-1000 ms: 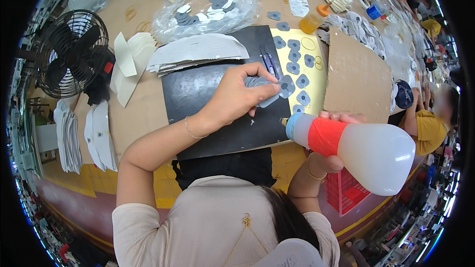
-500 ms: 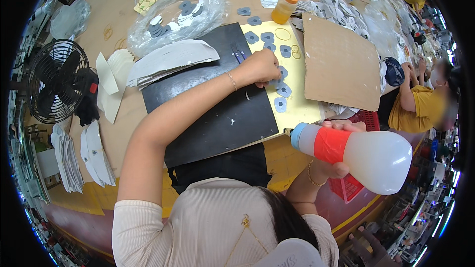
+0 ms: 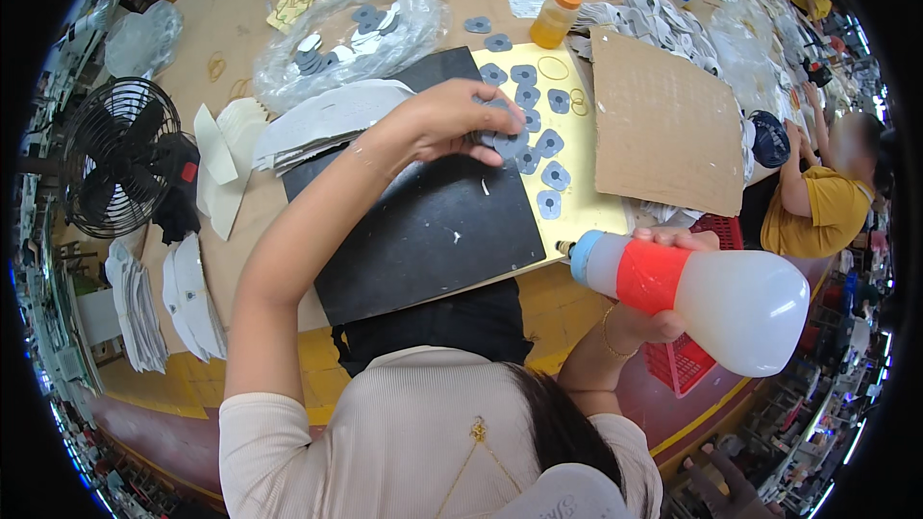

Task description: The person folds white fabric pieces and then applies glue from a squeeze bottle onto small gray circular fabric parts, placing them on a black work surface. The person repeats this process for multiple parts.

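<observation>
Left hand (image 3: pixel 454 121) is pinching a small stack of grey pieces (image 3: pixel 508 140) between thumb and fingers, grip narrow; it is hovering near the right edge of the black board (image 3: pixel 423 240), beside the yellow sheet (image 3: pixel 582 159); half a second ago it was reaching over the sheet and covering part of the rows, whereas now it is sitting farther left, knuckles turned up; one loose grey piece (image 3: pixel 527 160) is showing at the sheet's left side, next to the fingers, where the hand was blocking the view.

Reading of the change: the hand is apparently coming off a placement, with the stack serving as supply; whether that piece is fully released I cannot tell, its neighbour in the hand lying so close.

Right hand (image 3: pixel 646 325) is wrapping round the squeeze bottle (image 3: pixel 745 308), tilted on its side, blue cap (image 3: pixel 585 256) and nozzle pointing left just past the sheet's near corner; this grip is staying unchanged; the other grey pieces (image 3: pixel 556 175) are lying flat, spread in loose rows.
</observation>
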`<move>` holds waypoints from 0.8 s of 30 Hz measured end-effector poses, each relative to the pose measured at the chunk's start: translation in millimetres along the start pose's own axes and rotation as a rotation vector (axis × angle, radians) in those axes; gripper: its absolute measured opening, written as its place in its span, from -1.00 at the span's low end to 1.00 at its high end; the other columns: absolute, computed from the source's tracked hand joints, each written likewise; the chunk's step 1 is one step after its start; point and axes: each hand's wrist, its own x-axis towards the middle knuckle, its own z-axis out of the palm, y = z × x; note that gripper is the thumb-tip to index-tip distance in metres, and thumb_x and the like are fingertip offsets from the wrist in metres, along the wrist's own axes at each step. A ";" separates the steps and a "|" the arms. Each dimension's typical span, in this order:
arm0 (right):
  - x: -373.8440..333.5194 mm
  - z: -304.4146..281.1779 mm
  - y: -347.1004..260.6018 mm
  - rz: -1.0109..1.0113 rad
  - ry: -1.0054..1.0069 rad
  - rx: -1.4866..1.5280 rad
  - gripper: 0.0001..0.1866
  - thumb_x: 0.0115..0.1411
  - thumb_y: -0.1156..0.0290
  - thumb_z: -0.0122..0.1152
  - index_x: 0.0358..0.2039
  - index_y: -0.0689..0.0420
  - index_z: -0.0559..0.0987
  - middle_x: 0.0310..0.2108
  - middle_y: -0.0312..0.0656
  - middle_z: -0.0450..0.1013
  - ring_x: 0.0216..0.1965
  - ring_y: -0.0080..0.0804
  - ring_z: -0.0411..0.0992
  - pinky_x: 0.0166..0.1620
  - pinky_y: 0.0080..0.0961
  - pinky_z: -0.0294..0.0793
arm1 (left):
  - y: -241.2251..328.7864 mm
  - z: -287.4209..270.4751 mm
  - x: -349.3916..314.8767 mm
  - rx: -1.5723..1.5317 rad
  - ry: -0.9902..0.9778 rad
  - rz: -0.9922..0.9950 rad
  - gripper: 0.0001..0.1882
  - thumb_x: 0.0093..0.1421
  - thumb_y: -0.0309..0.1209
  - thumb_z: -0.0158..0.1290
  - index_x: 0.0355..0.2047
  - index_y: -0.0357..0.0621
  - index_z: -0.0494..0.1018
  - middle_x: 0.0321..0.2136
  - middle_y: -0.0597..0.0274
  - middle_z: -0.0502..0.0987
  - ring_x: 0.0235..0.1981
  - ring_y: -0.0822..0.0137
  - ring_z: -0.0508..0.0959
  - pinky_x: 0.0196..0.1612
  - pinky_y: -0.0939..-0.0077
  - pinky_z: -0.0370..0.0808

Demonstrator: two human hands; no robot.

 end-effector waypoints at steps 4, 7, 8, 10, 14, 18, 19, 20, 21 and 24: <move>9.2 4.2 12.3 -0.057 0.036 0.089 -0.06 -0.26 -0.21 0.43 -0.11 0.33 0.31 -0.27 -0.08 0.32 -0.24 -0.25 0.42 -0.09 -0.27 0.52 | -15.6 4.3 -37.6 -0.261 -0.063 -0.023 -0.74 0.08 -0.60 0.07 -0.17 -0.30 0.41 -0.32 0.18 0.49 -0.35 0.40 0.56 -0.31 0.53 0.64; 14.8 15.4 12.3 -0.104 0.038 0.142 -0.06 -0.23 -0.21 0.41 -0.10 0.33 0.30 -0.24 -0.05 0.36 -0.19 -0.23 0.43 -0.04 -0.22 0.49 | -20.7 16.2 -58.9 -0.240 -0.004 0.058 -0.75 0.06 -0.60 0.11 -0.21 -0.31 0.43 -0.35 0.19 0.49 -0.38 0.41 0.56 -0.33 0.54 0.64; 13.6 19.3 13.0 -0.122 0.015 0.139 -0.07 -0.22 -0.22 0.39 -0.10 0.34 0.30 -0.24 -0.04 0.36 -0.19 -0.21 0.43 -0.05 -0.22 0.50 | -22.2 18.4 -63.8 -0.227 0.022 0.081 -0.75 0.05 -0.60 0.13 -0.22 -0.31 0.43 -0.36 0.19 0.49 -0.39 0.42 0.55 -0.34 0.55 0.63; 10.9 26.7 14.1 -0.159 -0.029 0.133 -0.07 -0.19 -0.24 0.36 -0.11 0.35 0.30 -0.24 -0.03 0.38 -0.19 -0.19 0.45 -0.06 -0.23 0.51 | -24.4 22.8 -70.0 -0.199 0.073 0.126 -0.76 0.04 -0.60 0.15 -0.25 -0.31 0.45 -0.37 0.20 0.49 -0.40 0.44 0.55 -0.36 0.57 0.62; 7.1 34.5 15.2 -0.254 -0.112 -0.017 -0.07 -0.17 -0.28 0.29 -0.13 0.38 0.31 -0.27 -0.02 0.38 -0.25 -0.16 0.48 -0.12 -0.30 0.54 | -28.3 27.7 -76.7 -0.144 0.107 0.228 -0.79 0.03 -0.58 0.17 -0.28 -0.31 0.47 -0.38 0.24 0.48 -0.41 0.47 0.54 -0.37 0.62 0.61; 1.3 36.6 15.0 -0.255 -0.126 -0.149 -0.07 -0.17 -0.29 0.29 -0.15 0.39 0.31 -0.30 -0.01 0.38 -0.26 -0.15 0.49 -0.13 -0.33 0.54 | -30.5 30.5 -80.0 -0.098 0.104 0.272 -0.80 0.05 -0.55 0.16 -0.29 -0.30 0.48 -0.37 0.26 0.47 -0.41 0.50 0.52 -0.37 0.62 0.61; 0.4 36.0 15.6 -0.255 -0.131 -0.181 -0.07 -0.17 -0.28 0.30 -0.15 0.39 0.31 -0.31 -0.01 0.37 -0.26 -0.15 0.49 -0.13 -0.33 0.54 | -31.0 30.6 -80.8 -0.100 0.096 0.271 -0.81 0.05 -0.55 0.16 -0.29 -0.30 0.48 -0.36 0.26 0.47 -0.40 0.50 0.52 -0.36 0.62 0.61; -1.3 33.3 17.2 -0.240 -0.134 -0.231 -0.08 -0.16 -0.27 0.30 -0.15 0.39 0.31 -0.31 -0.01 0.37 -0.26 -0.14 0.49 -0.13 -0.32 0.54 | -31.5 30.5 -81.7 -0.102 0.099 0.281 -0.81 0.05 -0.55 0.16 -0.28 -0.31 0.48 -0.36 0.25 0.47 -0.40 0.50 0.52 -0.36 0.61 0.61; -2.5 31.0 18.9 -0.225 -0.136 -0.282 -0.08 -0.15 -0.27 0.30 -0.15 0.39 0.31 -0.31 0.00 0.37 -0.26 -0.14 0.49 -0.12 -0.32 0.54 | -31.9 30.5 -82.3 -0.104 0.101 0.290 -0.81 0.06 -0.55 0.15 -0.28 -0.31 0.48 -0.35 0.25 0.47 -0.40 0.50 0.52 -0.36 0.61 0.61; 0.8 37.3 16.1 -0.226 -0.071 -0.344 -0.08 -0.13 -0.27 0.29 -0.13 0.40 0.31 -0.30 0.01 0.38 -0.25 -0.13 0.49 -0.12 -0.29 0.54 | -33.5 29.0 -82.9 -0.068 0.115 0.303 -0.81 0.06 -0.55 0.14 -0.28 -0.32 0.48 -0.33 0.24 0.46 -0.41 0.50 0.52 -0.35 0.61 0.61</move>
